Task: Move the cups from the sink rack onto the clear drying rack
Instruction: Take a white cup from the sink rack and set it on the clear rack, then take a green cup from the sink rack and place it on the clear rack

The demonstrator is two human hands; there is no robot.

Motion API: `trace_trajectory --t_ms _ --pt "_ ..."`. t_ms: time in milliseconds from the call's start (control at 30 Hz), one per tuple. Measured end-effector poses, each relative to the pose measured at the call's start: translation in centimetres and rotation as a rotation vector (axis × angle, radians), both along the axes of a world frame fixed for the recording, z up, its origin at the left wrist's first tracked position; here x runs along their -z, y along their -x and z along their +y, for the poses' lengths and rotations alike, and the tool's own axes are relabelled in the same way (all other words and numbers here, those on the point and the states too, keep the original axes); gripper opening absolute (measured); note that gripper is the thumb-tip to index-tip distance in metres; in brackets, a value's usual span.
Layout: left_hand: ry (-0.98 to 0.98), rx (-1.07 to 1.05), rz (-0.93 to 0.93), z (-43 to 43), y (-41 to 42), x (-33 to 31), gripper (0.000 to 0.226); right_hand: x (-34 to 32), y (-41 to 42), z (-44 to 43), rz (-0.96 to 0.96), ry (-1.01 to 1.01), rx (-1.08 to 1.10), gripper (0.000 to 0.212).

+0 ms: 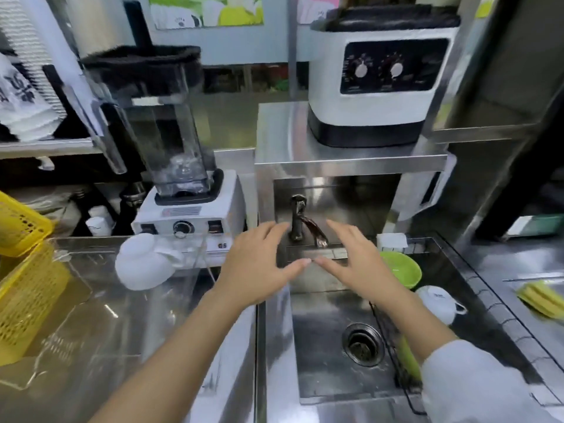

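Note:
My left hand (259,267) and my right hand (357,264) hover open over the back of the sink, fingers spread, thumbs nearly touching, holding nothing. A white cup (439,303) lies upside down in the black wire sink rack (393,355) at the sink's right side, beside a green bowl (403,270) and a green item (407,358) lower in the rack. On the counter to the left stands the clear drying rack (61,325), with two stacked white cups (143,264) upside down at its far right corner.
A dark faucet (300,221) rises just behind my hands. The sink basin has a drain (363,343). A blender (180,166) sits at the back left, yellow baskets (24,288) at far left, a white appliance (375,77) on a steel shelf, a yellow cloth (543,300) at right.

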State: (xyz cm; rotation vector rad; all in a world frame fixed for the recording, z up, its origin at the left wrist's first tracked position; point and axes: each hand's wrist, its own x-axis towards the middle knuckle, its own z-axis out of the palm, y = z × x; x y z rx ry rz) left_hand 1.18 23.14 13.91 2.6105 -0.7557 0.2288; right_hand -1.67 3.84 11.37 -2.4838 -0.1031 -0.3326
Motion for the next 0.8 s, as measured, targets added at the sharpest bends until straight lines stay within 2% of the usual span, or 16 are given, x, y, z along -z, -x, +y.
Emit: trace_trajectory --t_ms 133,267,500,633,733,800 --pt "-0.043 0.06 0.049 -6.5 0.8 2.0 0.084 1.8 2.1 -6.4 0.073 -0.009 0.084 0.072" --pt "-0.079 0.122 0.09 -12.2 1.8 4.6 0.076 3.8 4.7 -11.9 0.142 -0.032 0.133 0.074" --pt "-0.209 0.248 0.262 -20.0 4.3 9.1 0.082 7.8 8.9 -18.1 0.42 0.068 0.113 0.079" --pt "-0.425 0.326 0.393 -22.0 5.6 11.4 0.095 10.1 10.0 -19.7 0.66 0.15 0.081 0.089" --pt "-0.643 0.378 0.344 -22.4 6.3 13.1 0.102 11.7 10.4 -20.1 0.757 0.163 0.023 0.089" --pt "-0.688 0.391 0.327 -22.6 6.9 14.3 0.108 12.5 10.4 -20.1 0.805 0.179 -0.007 0.092"
